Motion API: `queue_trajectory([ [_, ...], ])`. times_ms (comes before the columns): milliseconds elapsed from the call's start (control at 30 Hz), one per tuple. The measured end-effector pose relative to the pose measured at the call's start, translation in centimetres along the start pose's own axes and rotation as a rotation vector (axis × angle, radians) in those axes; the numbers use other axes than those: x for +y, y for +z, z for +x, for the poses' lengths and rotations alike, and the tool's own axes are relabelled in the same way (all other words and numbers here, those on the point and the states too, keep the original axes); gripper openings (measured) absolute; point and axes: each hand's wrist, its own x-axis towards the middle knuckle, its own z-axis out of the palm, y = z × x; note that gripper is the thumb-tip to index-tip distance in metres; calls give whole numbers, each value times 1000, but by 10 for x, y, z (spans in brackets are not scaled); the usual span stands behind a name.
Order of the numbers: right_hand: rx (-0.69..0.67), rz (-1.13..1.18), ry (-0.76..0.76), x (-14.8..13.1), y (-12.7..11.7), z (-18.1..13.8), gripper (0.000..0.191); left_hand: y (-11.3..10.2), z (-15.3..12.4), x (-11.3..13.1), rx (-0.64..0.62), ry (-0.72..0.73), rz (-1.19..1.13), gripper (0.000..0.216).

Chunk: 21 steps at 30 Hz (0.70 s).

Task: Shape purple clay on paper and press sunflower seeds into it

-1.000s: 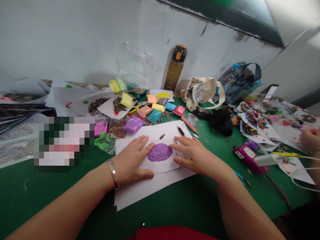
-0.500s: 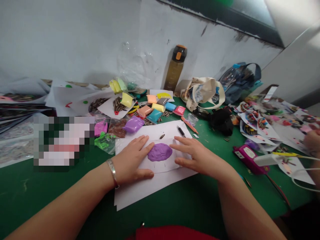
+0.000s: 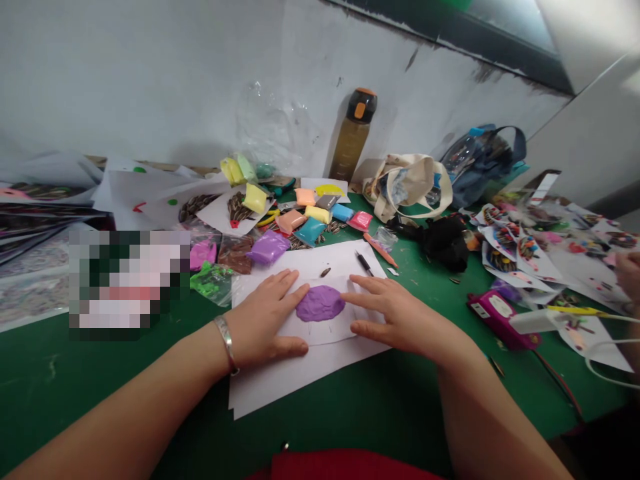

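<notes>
The purple clay (image 3: 321, 303) is a flattened oval blob stuck on a small white card (image 3: 325, 331). The card lies on a bigger white sheet (image 3: 280, 380) on the green counter (image 3: 350, 413), near the middle of the scene.

The left hand (image 3: 263, 317) lies flat on the left part of the card, palm down and gripping nothing. Its fingers (image 3: 303, 291) are stretched out, with the index tip right at the left edge of the clay. There's a silver bracelet (image 3: 226, 343) on that wrist. The right hand (image 3: 395, 317) does the same from the right, open and flat, with its index tip at the clay's right edge and the thumb on the card's near corner.

Just beyond the clay, 1 loose seed (image 3: 325, 272) and a black pen (image 3: 363, 262) lie on the big sheet. Further back there's a jumble of clay packets, including a purple packet (image 3: 267, 248), a blue packet (image 3: 310, 231) and a yellow packet (image 3: 254, 199). Near them is a pile of sunflower seeds (image 3: 239, 212) on paper. A brown bottle (image 3: 354, 133) stands against the far wall, with a cream tote bag (image 3: 407, 187) to its right. Off to the right lies a magenta tool (image 3: 495, 310), and another person's hand (image 3: 630, 273) shows at the edge.
</notes>
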Motion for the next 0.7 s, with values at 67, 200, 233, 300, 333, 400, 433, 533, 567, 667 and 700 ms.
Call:
queue_trajectory([
  [67,-9,-5,-9,0,0,0,46,0,0,0,2,3,-8,92],
  [200,-15,-1,-12,0,-1,0,45,-1,0,1,-8,-2,-14,93],
  [233,-9,2,-11,0,-1,0,46,-1,1,1,-15,-7,-13,93],
  [300,6,0,-9,-1,-2,-1,47,-1,1,1,-21,-14,-5,94],
  [333,9,-10,-9,-2,-3,-1,47,-1,1,2,-20,-14,0,94],
  [400,-3,-41,-12,-6,-3,-1,45,-1,1,1,-10,-13,4,94],
  [433,-8,-59,-12,-9,-3,-2,43,0,1,1,-7,-12,4,94],
  [533,43,-104,-6,-22,-3,0,44,1,0,1,5,-1,-1,93],
  [567,74,-114,-15,-27,-2,0,47,2,0,0,10,5,-2,93],
  [667,70,-113,-104,-44,3,5,56,2,1,1,16,5,-15,96],
  [700,46,-109,-134,-48,5,7,58,1,1,2,10,-1,-21,98],
])
